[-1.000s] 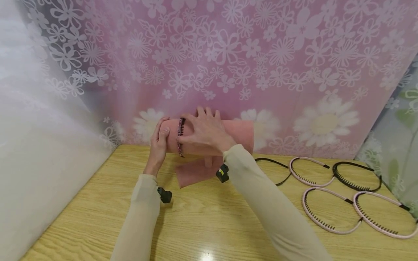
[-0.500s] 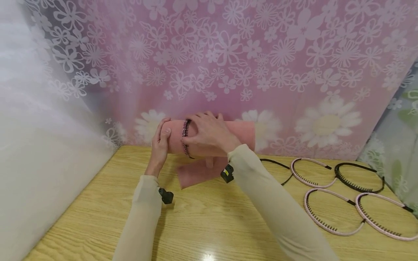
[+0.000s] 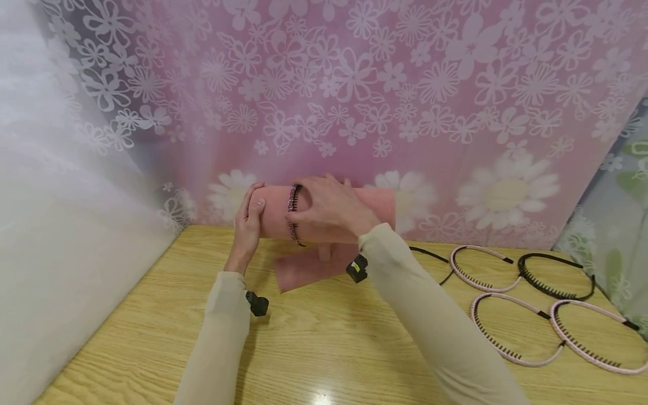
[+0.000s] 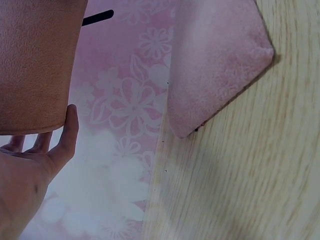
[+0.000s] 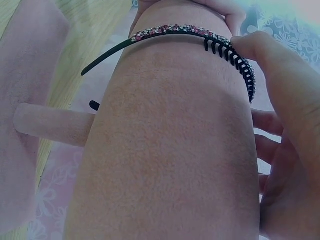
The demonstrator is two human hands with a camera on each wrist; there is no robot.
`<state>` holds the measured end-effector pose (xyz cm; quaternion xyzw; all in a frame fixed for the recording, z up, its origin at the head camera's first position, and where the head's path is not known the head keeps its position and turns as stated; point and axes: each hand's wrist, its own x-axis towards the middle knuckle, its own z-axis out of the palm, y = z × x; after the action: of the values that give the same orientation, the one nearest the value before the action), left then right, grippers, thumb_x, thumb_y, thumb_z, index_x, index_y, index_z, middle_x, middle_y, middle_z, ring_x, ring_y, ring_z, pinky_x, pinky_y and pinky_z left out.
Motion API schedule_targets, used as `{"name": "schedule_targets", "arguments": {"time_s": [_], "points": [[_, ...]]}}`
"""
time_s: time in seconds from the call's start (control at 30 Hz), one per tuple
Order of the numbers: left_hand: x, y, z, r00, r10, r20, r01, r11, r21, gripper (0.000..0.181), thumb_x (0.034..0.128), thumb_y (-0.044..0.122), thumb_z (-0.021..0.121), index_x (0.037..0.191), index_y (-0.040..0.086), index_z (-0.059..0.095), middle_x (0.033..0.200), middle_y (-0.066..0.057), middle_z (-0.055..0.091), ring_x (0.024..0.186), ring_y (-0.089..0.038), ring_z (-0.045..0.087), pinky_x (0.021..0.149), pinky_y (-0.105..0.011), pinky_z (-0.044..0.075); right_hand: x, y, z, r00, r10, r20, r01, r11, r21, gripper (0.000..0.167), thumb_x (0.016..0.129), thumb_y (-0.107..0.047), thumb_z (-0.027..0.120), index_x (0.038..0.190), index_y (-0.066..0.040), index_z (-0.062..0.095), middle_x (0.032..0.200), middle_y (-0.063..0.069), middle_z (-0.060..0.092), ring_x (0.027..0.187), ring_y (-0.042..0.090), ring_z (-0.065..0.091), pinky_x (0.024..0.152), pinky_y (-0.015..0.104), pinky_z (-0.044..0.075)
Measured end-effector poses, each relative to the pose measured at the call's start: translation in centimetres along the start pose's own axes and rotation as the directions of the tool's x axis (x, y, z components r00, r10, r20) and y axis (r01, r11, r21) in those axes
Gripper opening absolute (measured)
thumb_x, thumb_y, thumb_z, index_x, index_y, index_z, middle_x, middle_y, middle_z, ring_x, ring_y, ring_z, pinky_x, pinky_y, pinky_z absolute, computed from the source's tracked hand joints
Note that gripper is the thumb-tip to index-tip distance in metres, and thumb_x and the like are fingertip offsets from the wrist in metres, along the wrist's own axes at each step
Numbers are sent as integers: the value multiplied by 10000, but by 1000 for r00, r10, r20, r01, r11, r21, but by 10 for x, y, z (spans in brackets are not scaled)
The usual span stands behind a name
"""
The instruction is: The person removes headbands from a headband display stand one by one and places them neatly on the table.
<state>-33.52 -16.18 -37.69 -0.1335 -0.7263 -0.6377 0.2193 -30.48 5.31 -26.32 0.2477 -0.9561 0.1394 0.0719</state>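
A pink velvety cylinder (image 3: 377,209) lies sideways on a short post above a pink base plate (image 3: 296,270), forming a headband display stand. My left hand (image 3: 246,228) grips the cylinder's left end, thumb toward me. Around the cylinder, left of its middle, sits a black toothed headband (image 3: 292,208) with pink and silver glitter. My right hand (image 3: 336,206) arches over the cylinder and holds the headband. In the right wrist view its thumb (image 5: 260,47) touches the glittery band (image 5: 175,31); the fingers behind are partly hidden. Both headband ends hang free beneath the cylinder.
Several headbands lie on the wooden table (image 3: 304,349) at the right, such as a black one (image 3: 536,289) and pale pink ones, including the nearest pink headband (image 3: 526,360). A pink flowered curtain (image 3: 430,112) hangs close behind the stand.
The glittery headband has slid a little to the right along the cylinder, together with my right hand. My left hand keeps its hold on the left end.
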Motion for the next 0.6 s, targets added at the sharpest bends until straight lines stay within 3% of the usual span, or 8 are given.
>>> {"name": "schedule_targets", "arguments": {"time_s": [0.17, 0.37, 0.6], "points": [[-2, 7, 1, 1000, -21, 2, 21, 1000, -16, 470, 1075, 370, 464, 1526, 240, 477, 1521, -12, 532, 1220, -238, 560, 1020, -359, 431, -3, 3, -3, 1000, 7, 16, -7, 1000, 10, 804, 859, -671, 641, 1529, -272, 447, 1548, -48, 511, 1420, 273, 443, 1149, 685, 280], [-10, 30, 1, 999, -43, 16, 43, 999, -13, 460, 1069, 320, 451, 1524, 261, 488, 1559, -69, 496, 1275, -263, 534, 1059, -381, 419, -6, 6, -5, 1000, 14, 24, -14, 1000, 16, 814, 861, -648, 657, 1540, -260, 433, 1548, -26, 509, 1430, 271, 443, 1156, 679, 283], [-1, 5, 0, 1000, -19, -6, 19, 1000, -3, 475, 1072, 375, 463, 1528, 240, 476, 1554, 14, 503, 1293, -259, 534, 1106, -463, 397, -10, 10, -8, 999, 32, 34, -32, 999, -9, 814, 865, -657, 633, 1549, -272, 416, 1558, -9, 497, 1436, 285, 435, 1151, 654, 299]]}}
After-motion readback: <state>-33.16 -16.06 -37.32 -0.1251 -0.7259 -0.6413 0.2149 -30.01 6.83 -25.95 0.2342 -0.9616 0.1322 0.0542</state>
